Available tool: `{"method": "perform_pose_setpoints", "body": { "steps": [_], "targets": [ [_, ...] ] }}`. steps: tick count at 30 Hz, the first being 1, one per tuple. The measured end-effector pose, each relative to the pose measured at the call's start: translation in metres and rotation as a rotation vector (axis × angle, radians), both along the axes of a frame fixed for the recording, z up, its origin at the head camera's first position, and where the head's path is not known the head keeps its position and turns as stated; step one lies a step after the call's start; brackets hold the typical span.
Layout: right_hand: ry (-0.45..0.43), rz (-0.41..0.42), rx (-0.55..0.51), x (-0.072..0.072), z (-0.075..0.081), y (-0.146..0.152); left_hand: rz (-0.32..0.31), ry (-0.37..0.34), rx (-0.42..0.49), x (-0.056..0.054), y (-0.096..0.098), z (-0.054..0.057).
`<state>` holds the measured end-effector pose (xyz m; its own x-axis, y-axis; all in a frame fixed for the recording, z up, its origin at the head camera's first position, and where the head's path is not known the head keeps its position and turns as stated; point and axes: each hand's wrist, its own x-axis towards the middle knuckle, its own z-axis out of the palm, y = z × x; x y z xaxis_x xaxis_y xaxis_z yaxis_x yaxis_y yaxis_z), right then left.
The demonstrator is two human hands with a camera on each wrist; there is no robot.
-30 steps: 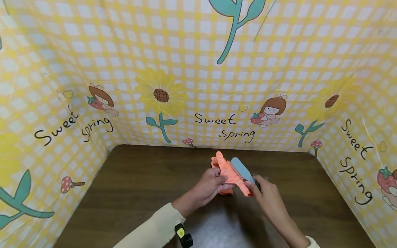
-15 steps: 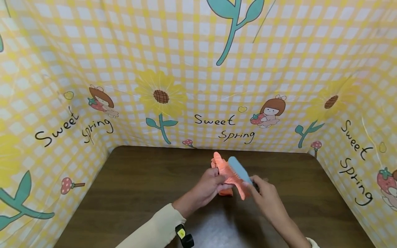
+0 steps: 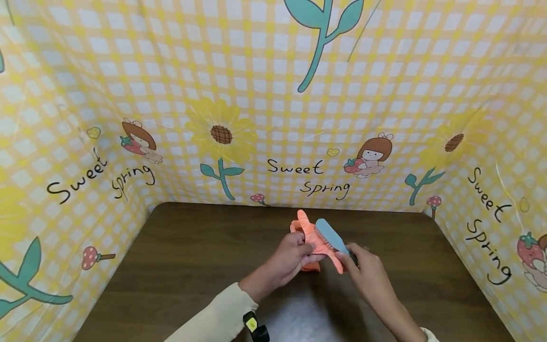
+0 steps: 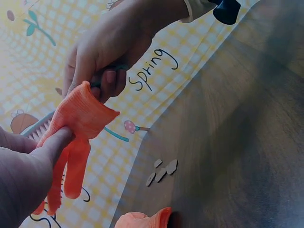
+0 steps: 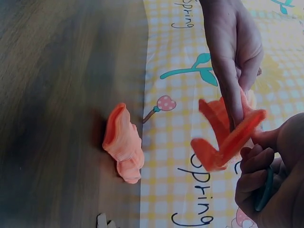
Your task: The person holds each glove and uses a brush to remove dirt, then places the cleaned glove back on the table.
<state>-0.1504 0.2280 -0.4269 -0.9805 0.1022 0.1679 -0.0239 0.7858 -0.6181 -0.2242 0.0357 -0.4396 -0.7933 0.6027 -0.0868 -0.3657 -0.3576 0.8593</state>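
Note:
My left hand [image 3: 290, 259] pinches an orange knitted glove [image 3: 315, 241] between thumb and fingers, holding it above the table. Its loose fingers hang down in the left wrist view. Curled round the dark handle of a light blue brush [image 3: 331, 236], my right hand [image 3: 371, 270] keeps the bristles against the glove's far side. The right thumb touches the cuff edge [image 4: 85, 88]. Most of the handle is hidden in the right palm. Below the hands a second orange glove [image 5: 126, 147] lies bunched on the table, largely covered in the head view.
Several small flat pale pieces [image 4: 164, 172] lie on the dark wooden table [image 3: 205, 251] near the second glove. Yellow checked cloth [image 3: 265, 118] with printed flowers and lettering rises behind the table and along both sides.
The brush slid slightly up and left across the glove, then came back a little down and right. The glove's cuff end swung with it. My left hand stays nearly still.

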Motion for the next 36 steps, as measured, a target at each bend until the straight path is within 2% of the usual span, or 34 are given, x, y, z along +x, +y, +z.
{"method": "perform_pose_setpoints", "body": {
  "steps": [6, 12, 18, 21, 24, 26, 32, 36],
  "targets": [
    [0.043, -0.012, 0.011, 0.0, -0.004, 0.004, -0.004, -0.003, 0.009, 0.001, 0.0, 0.0],
    [0.002, -0.045, 0.002, -0.001, -0.004, 0.01, -0.012, -0.029, 0.006, 0.001, 0.001, 0.0],
    [0.037, -0.084, -0.005, -0.001, -0.003, 0.012, 0.007, 0.003, -0.016, 0.001, -0.001, -0.002],
    [0.045, -0.043, -0.025, 0.001, -0.003, 0.008, -0.002, 0.012, -0.008, 0.001, -0.002, -0.004],
    [0.02, 0.03, -0.036, 0.001, -0.004, 0.002, -0.029, 0.016, 0.02, 0.0, -0.003, -0.003],
    [0.006, 0.046, -0.034, 0.002, -0.004, -0.001, -0.039, 0.019, 0.025, 0.0, -0.002, -0.002],
    [-0.019, -0.024, -0.006, 0.003, 0.001, -0.001, -0.005, -0.009, -0.019, 0.001, 0.002, 0.001],
    [-0.023, -0.035, -0.001, 0.003, 0.001, 0.002, -0.005, -0.015, -0.014, 0.001, 0.003, 0.0]
  ]
}}
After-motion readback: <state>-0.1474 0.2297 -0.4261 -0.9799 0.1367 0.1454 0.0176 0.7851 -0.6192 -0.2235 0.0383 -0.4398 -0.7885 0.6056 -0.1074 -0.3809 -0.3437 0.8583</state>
